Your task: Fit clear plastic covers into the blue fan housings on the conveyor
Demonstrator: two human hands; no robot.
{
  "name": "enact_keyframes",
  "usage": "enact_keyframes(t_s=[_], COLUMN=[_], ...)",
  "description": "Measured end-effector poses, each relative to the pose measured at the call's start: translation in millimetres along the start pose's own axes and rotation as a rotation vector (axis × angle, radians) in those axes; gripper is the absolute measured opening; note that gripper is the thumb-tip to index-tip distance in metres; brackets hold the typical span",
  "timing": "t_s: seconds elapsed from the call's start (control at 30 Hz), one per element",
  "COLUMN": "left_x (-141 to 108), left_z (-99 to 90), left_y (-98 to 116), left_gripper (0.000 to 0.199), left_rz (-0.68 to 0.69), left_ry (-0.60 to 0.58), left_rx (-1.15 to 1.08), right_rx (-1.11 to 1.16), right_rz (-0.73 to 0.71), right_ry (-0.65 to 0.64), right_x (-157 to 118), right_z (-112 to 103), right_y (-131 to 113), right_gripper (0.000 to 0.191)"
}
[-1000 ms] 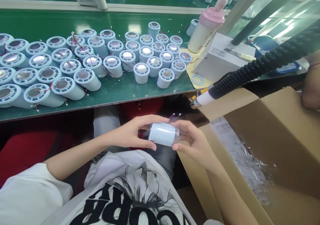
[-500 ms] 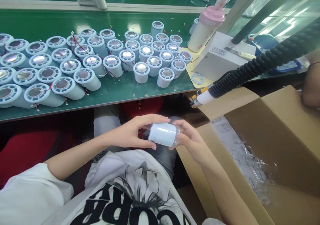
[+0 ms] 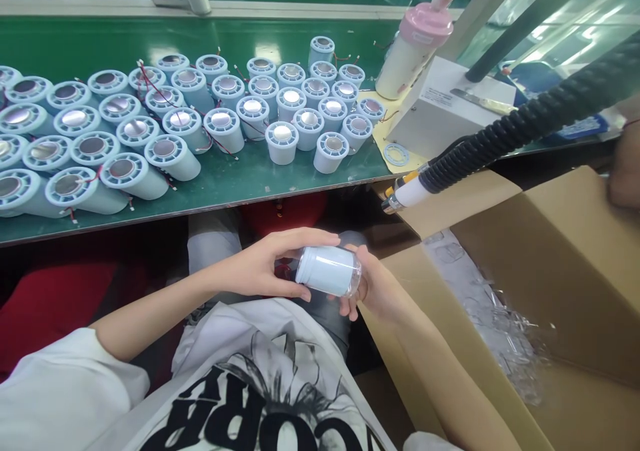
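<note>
Right hand (image 3: 383, 287) turns at the end of a pale blue cylinder in a clear plastic cover (image 3: 327, 271)

Since half a second earlier, the right thumb has slid toward the upper edge of the covered end, and fingertips have come into sight below it. At left, rows of pale blue cylinders with ringed tops and silvery centre discs (image 3: 223, 131), trailing thin red-and-black wires (image 3: 145, 74), stand on a glossy green bench (image 3: 240, 181). Before the bench, the left hand (image 3: 270, 264) is spread in a wide C and holds the covered cylinder's left end, which lies sideways above the person's lap. The right hand, partly curled, is around its clear end; whether it grips or merely touches cannot be told. Farther right, a white bottle with a pink pump top (image 3: 403, 57) stands beside a white box-shaped base (image 3: 435, 104), a black corrugated hose (image 3: 500, 141) slanting in front. Far right, an open brown cardboard box (image 3: 575, 271) holds clear plastic pieces (image 3: 500, 331), near another person's blurred arm (image 3: 625, 164).
</note>
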State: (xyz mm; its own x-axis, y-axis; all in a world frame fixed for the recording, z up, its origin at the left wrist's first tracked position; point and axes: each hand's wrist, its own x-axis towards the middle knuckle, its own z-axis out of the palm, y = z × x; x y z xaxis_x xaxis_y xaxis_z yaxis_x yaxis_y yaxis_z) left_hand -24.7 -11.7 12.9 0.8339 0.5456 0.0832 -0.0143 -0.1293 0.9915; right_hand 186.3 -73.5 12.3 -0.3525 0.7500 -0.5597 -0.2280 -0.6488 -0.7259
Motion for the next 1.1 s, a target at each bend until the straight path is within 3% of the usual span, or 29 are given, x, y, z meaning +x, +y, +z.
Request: enact_keyframes(t_s=[0.23, 0.37, 0.43, 0.57, 0.6, 0.67, 0.73, 0.9, 1.1], left_x=[0.7, 0.2, -0.2, -0.2, 0.0, 0.7, 1.6, 2.5, 1.4], left_z=[1.2, 3.9, 5.2, 7.1, 7.2, 6.5, 4.7, 0.2, 7.2], left_y=[-1.0, 3.0, 6.7, 11.9, 12.4, 12.6, 12.7, 12.7, 0.9], left_gripper=[0.068, 0.062, 0.06, 0.059, 0.058, 0.059, 0.064, 0.071, 0.077], left_rz=[0.063, -0.012, -0.111, -0.245, -0.262, -0.287, -0.271, -0.214, -0.329], left_ry=[0.033, 0.06, 0.093, 0.118, 0.111, 0.085, 0.05, -0.007, -0.036], left_rx=[0.068, 0.014, -0.042, -0.18, -0.215, -0.267, -0.257, -0.249, -0.446], right_rx=[0.053, -0.03, -0.121, -0.588, -0.734, -0.901, -0.809, -0.287, -0.313], right_rz=[0.217, 0.17, -0.048, -0.768, -0.883, -0.962, -0.883, -0.543, -0.431], right_ry=[-0.06, -0.123, -0.053, 0.151, 0.141, 0.086, 0.058, 0.009, 0.068], right_x=[-0.1, 0.6, -0.3, -5.9, -7.5, -10.1, -11.7, -13.1, -13.4], right_z=[2.9, -0.3, -5.3, -16.6, -18.5, -20.1, -19.1, -14.7, -8.8], right_y=[-2.7, 5.0, 9.8, 11.1, 10.1, 8.2, 7.9, 8.6, 10.2], right_gripper=[0.07, 0.078, 0.075, 0.065, 0.059, 0.046, 0.047, 0.047, 0.043])
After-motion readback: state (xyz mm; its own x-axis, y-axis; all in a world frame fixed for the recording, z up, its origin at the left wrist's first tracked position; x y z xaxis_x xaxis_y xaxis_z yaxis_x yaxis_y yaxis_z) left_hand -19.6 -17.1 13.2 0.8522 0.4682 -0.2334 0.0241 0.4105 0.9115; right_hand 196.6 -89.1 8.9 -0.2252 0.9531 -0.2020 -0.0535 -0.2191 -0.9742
